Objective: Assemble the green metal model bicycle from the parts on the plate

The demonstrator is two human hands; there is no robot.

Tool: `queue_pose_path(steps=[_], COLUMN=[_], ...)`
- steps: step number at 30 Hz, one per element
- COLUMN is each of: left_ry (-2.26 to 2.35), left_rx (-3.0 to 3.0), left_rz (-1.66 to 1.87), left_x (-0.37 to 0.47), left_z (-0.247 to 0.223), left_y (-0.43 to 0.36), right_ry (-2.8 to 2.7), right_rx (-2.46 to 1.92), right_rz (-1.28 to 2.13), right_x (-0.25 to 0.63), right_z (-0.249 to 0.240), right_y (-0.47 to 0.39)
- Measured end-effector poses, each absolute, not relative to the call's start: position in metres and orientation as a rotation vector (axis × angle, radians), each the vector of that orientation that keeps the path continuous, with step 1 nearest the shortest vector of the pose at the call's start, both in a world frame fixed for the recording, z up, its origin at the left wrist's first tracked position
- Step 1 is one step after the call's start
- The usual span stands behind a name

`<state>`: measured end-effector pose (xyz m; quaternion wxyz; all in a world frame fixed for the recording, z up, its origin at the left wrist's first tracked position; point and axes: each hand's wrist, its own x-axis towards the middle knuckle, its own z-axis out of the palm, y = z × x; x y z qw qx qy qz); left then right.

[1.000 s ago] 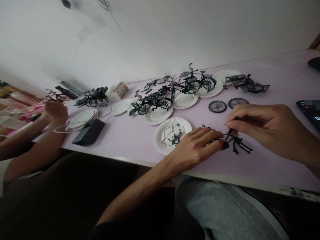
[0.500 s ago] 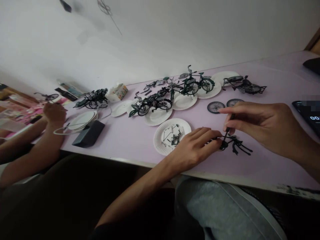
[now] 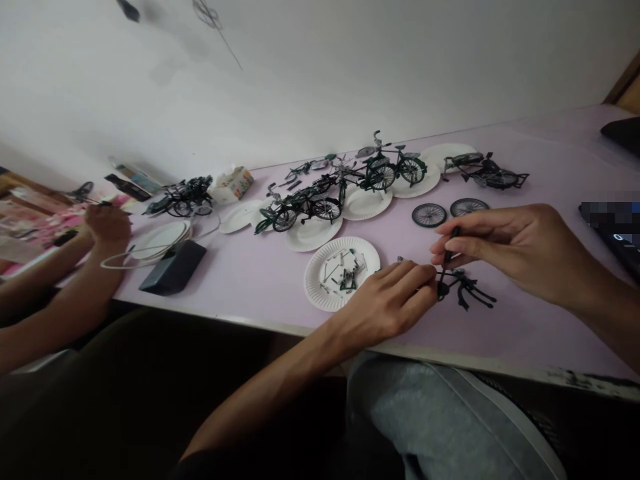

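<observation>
We pinned the dark bicycle frame flat on the lilac table with our left hand, fingers closed on its left end. Its long axis ran left to right, beneath our right hand, which pinched a small screwdriver tip-down, closer to the joint.

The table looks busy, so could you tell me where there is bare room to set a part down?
Bare table lies between the black box and the parts plate. Another free patch runs right of the bicycle frame, under the right hand. Crowded: the far rows of model bicycles on plates, and the two loose wheels.
</observation>
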<state>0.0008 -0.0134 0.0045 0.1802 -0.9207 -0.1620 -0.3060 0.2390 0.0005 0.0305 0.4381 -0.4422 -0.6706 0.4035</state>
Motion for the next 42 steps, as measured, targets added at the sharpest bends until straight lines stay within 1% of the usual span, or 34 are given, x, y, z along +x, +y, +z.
queue_pose_path(steps=[6, 13, 23, 29, 34, 42], left_ry=[-0.433, -0.478, -0.458, -0.521, -0.506, -0.578], left_rx=[-2.632, -2.621, -2.595, -2.535, -2.568, -2.589], left_rz=[-0.789, -0.739, -0.781, -0.743, -0.752, -0.708], left_x=[0.002, 0.002, 0.004, 0.003, 0.003, 0.004], left_z=[0.001, -0.004, 0.001, 0.000, 0.001, -0.003], left_y=[-0.015, -0.014, -0.014, -0.015, -0.015, -0.014], right_ry=[-1.687, -1.665, -1.658, -1.752, -1.630, -1.530], right_rx=[-1.129, -1.132, -1.106, -1.073, -1.095, -1.106], right_rz=[0.945, 0.900, 0.798, 0.983, 1.093, 1.136], right_x=[0.232, 0.228, 0.225, 0.230, 0.231, 0.229], right_z=[0.037, 0.032, 0.030, 0.041, 0.038, 0.028], right_y=[-0.004, -0.006, -0.010, -0.007, -0.003, 0.001])
